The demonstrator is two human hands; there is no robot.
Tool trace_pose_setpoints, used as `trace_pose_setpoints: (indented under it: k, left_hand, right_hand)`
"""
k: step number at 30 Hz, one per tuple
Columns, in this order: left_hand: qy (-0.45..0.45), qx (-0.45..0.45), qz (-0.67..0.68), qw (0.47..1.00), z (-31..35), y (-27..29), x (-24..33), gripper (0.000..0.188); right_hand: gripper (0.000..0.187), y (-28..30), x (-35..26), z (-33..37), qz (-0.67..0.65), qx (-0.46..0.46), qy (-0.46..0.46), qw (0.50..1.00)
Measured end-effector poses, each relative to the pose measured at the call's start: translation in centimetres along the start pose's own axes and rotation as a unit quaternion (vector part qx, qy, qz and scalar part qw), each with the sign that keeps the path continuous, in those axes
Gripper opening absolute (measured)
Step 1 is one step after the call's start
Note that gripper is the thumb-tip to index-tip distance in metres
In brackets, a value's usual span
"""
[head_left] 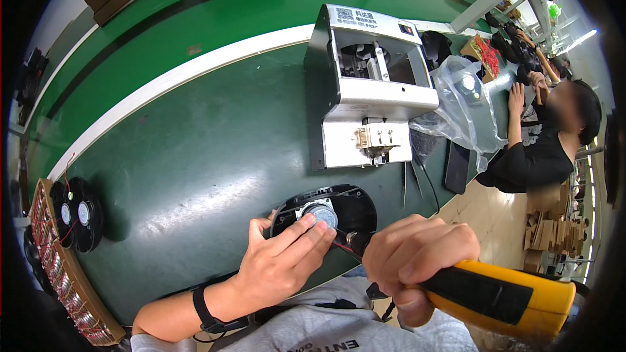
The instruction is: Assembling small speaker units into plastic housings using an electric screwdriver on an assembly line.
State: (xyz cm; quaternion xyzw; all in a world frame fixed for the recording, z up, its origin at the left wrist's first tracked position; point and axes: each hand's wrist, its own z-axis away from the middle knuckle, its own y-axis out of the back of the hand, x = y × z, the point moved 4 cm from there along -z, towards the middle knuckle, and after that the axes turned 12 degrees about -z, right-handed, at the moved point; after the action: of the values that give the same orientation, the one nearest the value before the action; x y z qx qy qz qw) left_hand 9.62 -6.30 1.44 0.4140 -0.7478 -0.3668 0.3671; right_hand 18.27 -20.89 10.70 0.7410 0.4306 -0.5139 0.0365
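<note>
My left hand (277, 261) grips the rim of an oval black plastic housing (358, 203) near the table's front edge, its fingertips pressing on a small round speaker (322, 215) seated inside. A red wire shows by the speaker. My right hand (420, 257) is wrapped round a yellow and black electric screwdriver (505, 296). The driver's dark tip end (355, 240) points into the housing, right beside my left fingertips. Where the bit meets the part is hidden.
Beyond the housing stands a silver screw feeder (385, 94). Right of it lie a clear plastic bag (460, 94), a dark phone (457, 166) and tweezers (411, 182). Left are black housings with speakers (85, 214) and a cardboard tray (75, 274). A co-worker (548, 150) sits at right.
</note>
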Motion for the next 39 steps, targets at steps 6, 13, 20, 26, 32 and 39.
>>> trace_pose_setpoints:
  k: [6,13,20,26,32,39]
  left_hand:
    - [-0.016,0.003,-0.004,1.000,-0.7,0.6,-0.3,0.041]
    - [-0.024,-0.042,0.063,0.997,-0.5,2.5,-1.9,0.030]
    - [0.127,-0.012,-0.054,0.990,-3.4,10.4,-11.3,0.016]
    - [0.309,0.161,-0.106,0.931,-10.5,5.4,-27.2,0.023]
    - [0.310,0.223,-0.182,0.906,-10.4,3.1,-34.7,0.032]
    - [0.261,0.117,-0.290,0.913,-5.2,12.2,-19.0,0.066]
  right_hand:
    - [0.032,0.5,0.6,0.4,0.039,0.000,0.025,0.999]
    - [0.052,0.6,-0.8,0.3,-0.077,0.089,0.038,0.992]
    - [0.065,3.8,-2.8,2.4,-0.035,0.151,0.104,0.982]
    - [0.050,2.1,2.0,3.6,0.023,0.125,-0.022,0.992]
    - [0.054,1.2,2.3,3.6,0.028,0.097,-0.002,0.995]
    - [0.057,4.8,2.8,3.5,0.079,0.133,0.074,0.985]
